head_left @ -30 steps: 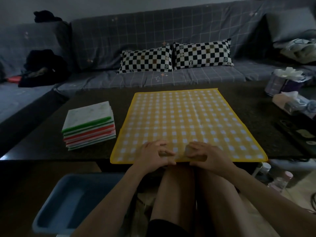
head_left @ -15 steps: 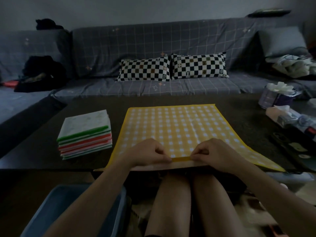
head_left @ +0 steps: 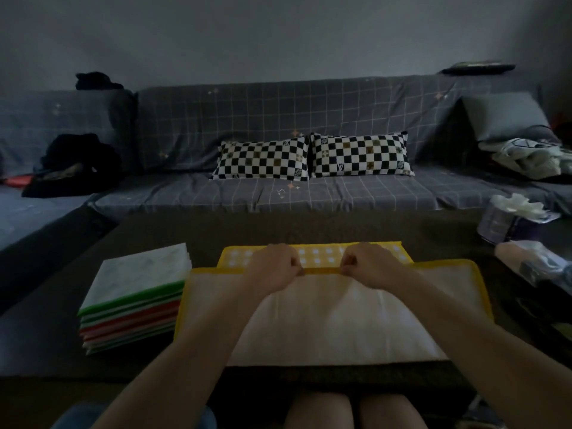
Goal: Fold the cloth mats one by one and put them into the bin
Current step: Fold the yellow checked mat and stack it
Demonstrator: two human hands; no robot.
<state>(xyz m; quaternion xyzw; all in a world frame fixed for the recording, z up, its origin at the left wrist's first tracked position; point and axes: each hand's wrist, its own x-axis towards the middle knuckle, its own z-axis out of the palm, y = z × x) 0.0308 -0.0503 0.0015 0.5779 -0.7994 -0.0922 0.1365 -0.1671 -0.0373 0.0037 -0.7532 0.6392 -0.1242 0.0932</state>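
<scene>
The yellow mat [head_left: 334, 320] lies on the table [head_left: 46, 351], right of the stack of mats [head_left: 136, 298]. Its near edge is pinched by the left hand [head_left: 272, 267] and right hand [head_left: 371, 264]. This edge should be laid evenly on the far edge, then pressed flat.

My forearms cover the middle of the yellow mat's [head_left: 334, 317] pale underside, and my knuckles hide part of its checked face. The blue bin [head_left: 71, 418] is cut off by the bottom edge, only a corner showing. Clutter at the counter's [head_left: 46, 335] right edge is too dim to tell.
</scene>
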